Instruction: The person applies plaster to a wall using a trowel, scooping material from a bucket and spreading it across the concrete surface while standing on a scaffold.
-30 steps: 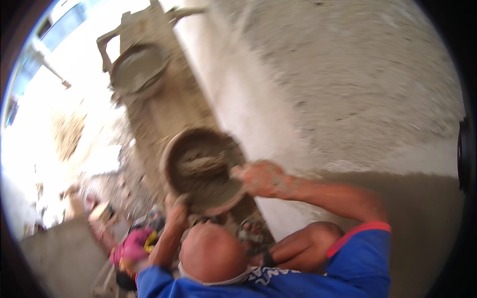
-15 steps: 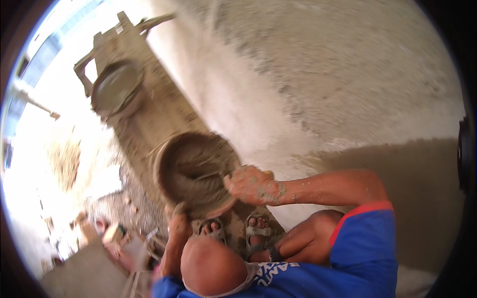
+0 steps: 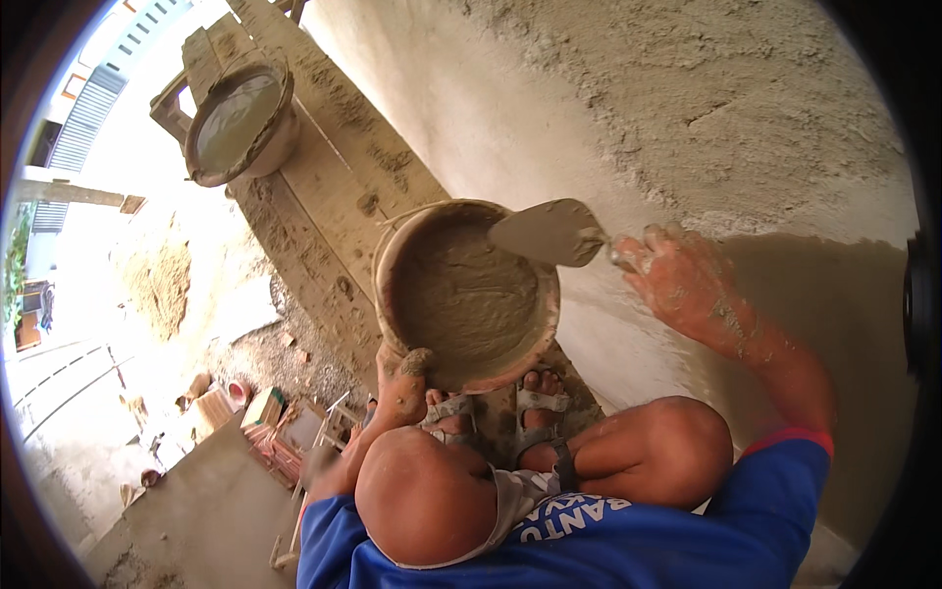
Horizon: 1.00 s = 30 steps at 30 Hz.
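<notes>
A round bucket (image 3: 385, 294) stands on the planks in front of my feet, holding wet grey mortar (image 3: 461, 304). My left hand (image 3: 400, 385) grips its near left rim, the thumb over the edge and smeared with mortar. To the right of the bucket, my right hand (image 3: 682, 280) is closed round the handle of a trowel (image 3: 552, 233). The trowel's blade hangs above the bucket's far right rim, tip toward the mortar. Grey mortar coats the fingers and wrist of my right hand.
A second bucket (image 3: 280, 147) with greyish liquid stands farther along the plank platform (image 3: 324, 196). A plastered wall (image 3: 746, 108) runs along the right, with a darker, smooth patch (image 3: 834, 324) nearer me. Far below on the left lie a sand heap (image 3: 157, 280) and stacked tiles (image 3: 275, 447).
The trowel has come up out of the mortar, and my right hand has moved right and away from the bucket. My left hand remains at the rim. The whole view has shifted.
</notes>
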### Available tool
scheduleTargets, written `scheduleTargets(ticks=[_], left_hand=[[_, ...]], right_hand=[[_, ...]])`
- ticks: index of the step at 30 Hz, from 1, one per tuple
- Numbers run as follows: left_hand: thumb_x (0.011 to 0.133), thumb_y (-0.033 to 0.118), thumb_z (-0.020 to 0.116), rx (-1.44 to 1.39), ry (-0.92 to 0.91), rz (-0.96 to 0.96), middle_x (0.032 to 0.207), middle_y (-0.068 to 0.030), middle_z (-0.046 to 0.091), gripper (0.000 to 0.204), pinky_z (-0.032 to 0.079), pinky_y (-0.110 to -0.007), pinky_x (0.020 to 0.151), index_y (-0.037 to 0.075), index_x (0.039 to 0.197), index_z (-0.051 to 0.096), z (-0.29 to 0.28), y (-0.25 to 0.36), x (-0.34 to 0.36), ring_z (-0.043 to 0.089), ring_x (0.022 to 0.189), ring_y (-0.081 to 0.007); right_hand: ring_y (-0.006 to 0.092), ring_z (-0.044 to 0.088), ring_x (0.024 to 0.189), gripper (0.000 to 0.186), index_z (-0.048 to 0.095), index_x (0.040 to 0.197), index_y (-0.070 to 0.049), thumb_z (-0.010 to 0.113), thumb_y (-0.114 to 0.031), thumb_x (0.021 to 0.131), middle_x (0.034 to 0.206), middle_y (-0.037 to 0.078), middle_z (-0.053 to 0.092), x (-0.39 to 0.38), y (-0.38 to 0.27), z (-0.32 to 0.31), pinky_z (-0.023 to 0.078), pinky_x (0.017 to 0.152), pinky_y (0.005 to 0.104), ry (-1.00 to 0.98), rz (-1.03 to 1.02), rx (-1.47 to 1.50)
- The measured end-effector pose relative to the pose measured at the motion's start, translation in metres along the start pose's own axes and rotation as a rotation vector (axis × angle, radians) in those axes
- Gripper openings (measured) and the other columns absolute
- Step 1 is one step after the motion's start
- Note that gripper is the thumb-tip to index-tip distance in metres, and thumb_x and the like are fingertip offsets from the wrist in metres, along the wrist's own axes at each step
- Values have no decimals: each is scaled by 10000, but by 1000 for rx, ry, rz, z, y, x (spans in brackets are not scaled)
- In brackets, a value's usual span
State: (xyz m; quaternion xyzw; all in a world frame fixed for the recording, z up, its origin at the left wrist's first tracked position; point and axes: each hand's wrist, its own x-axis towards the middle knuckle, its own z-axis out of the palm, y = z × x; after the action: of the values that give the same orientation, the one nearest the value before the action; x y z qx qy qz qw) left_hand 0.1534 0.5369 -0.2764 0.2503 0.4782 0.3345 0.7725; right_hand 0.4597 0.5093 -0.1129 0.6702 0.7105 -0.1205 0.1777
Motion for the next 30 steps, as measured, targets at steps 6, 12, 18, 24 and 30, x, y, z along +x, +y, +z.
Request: scheduleTargets(ticks=[6, 12, 18, 24, 30], left_hand=[[826, 28, 507, 192, -84, -14, 665, -116, 633, 182, 391, -260, 319, -36, 983, 574, 5, 18, -2, 556, 403, -181], [795, 35, 548, 236, -91, -111, 929, -86, 668, 347, 557, -310, 598, 7, 1139, 587, 4, 14, 1, 666, 694, -204], [796, 45, 571, 300, -78, 30, 903, -68, 666, 318, 542, -308, 638, 3, 1110, 604, -18, 8, 4, 658, 738, -172], [853, 88, 551, 291, -72, 58, 872, -45, 660, 225, 519, -276, 597, -7, 1046, 616, -15, 7, 6, 634, 740, -125], [845, 54, 531, 465, -136, 76, 817, -43, 657, 149, 537, -279, 570, -5, 914, 649, -41, -5, 10, 653, 686, -136]], right_hand=[[269, 627, 810, 319, 543, 1200, -32, 502, -129, 900, 933, 171, 619, -9, -7, 53, 494, 693, 366, 151, -120, -267], [393, 651, 773, 283, 592, 1043, -38, 593, -258, 865, 851, 226, 654, 25, -50, 118, 527, 661, 457, -180, -236, 452], [402, 665, 761, 364, 572, 1092, -41, 615, -323, 866, 851, 229, 667, 6, -48, 130, 545, 669, 460, -53, -152, 624], [357, 662, 756, 389, 606, 1111, -65, 656, -345, 846, 839, 181, 666, -2, -36, 143, 538, 662, 453, 101, -70, 558], [373, 656, 802, 388, 604, 1129, -72, 655, -336, 849, 859, 174, 665, -7, -25, 105, 528, 716, 450, -19, -59, 636]])
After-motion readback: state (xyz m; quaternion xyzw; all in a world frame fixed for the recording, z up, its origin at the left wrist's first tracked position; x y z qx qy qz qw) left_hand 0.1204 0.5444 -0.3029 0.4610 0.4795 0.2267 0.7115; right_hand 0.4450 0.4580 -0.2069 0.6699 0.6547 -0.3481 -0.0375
